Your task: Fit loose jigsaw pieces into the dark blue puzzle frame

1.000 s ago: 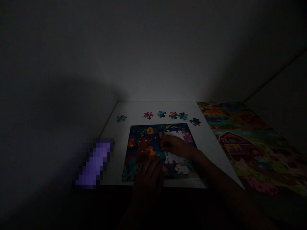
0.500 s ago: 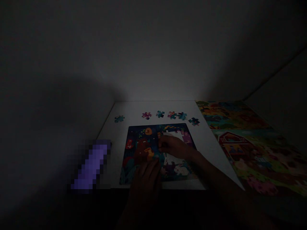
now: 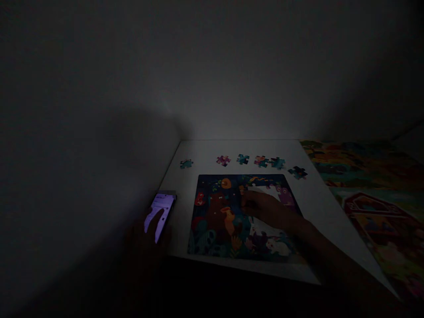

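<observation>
A partly filled jigsaw puzzle (image 3: 215, 238) with a dark-blue animal scene lies on the white table. White backing (image 3: 263, 192) shows in its right part. My right hand (image 3: 265, 210) comes in from the right with its fingers pinched at the left border of that gap, on a puzzle piece (image 3: 242, 192) mostly hidden by the fingertips. Left of the board, a phone (image 3: 165, 200) with a lit purple screen lies near the table's edge. My left hand (image 3: 149, 238), very dark, reaches over the phone with its fingers apart, silhouetted against the screen.
Several loose pieces lie in a row behind the board, among them a teal piece (image 3: 186, 164), a pink piece (image 3: 223, 160) and a dark-blue piece (image 3: 297, 172). Colourful farm-picture puzzles (image 3: 367, 201) lie to the right. A pale wall (image 3: 232, 88) rises behind; light is dim.
My left hand has left the puzzle's lower edge and moved left onto the phone. My right hand keeps its place on the puzzle. The view has turned left, shifting everything rightward.
</observation>
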A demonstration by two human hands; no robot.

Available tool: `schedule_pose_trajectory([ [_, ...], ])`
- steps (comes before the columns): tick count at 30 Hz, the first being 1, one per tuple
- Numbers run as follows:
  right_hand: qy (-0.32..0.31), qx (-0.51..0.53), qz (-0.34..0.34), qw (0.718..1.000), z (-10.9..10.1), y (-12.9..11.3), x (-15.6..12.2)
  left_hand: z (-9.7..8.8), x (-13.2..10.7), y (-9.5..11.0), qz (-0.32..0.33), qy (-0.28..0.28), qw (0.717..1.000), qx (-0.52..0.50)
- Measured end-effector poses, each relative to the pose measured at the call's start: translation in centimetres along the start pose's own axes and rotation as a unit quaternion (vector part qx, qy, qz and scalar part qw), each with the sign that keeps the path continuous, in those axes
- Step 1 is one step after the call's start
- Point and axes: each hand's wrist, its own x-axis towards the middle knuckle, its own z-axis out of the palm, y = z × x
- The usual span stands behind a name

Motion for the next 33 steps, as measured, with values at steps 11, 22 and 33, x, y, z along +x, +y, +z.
schedule_pose_trajectory([
  [11,-0.013,0.026,0.013,1.000,0.6,0.9,0.0,-0.1,1.0,-1.5,-0.086,-0.102,0.990,0.037],
  [22,-0.007,0.031,0.006,0.999,0.1,0.4,-0.2,-0.4,1.3,-0.4,-0.094,-0.095,0.990,0.039],
  [33,0.219,0.032,0.037,0.975,-2.7,3.4,0.5,2.2,1.9,8.8,0.122,0.039,0.982,-0.135],
])
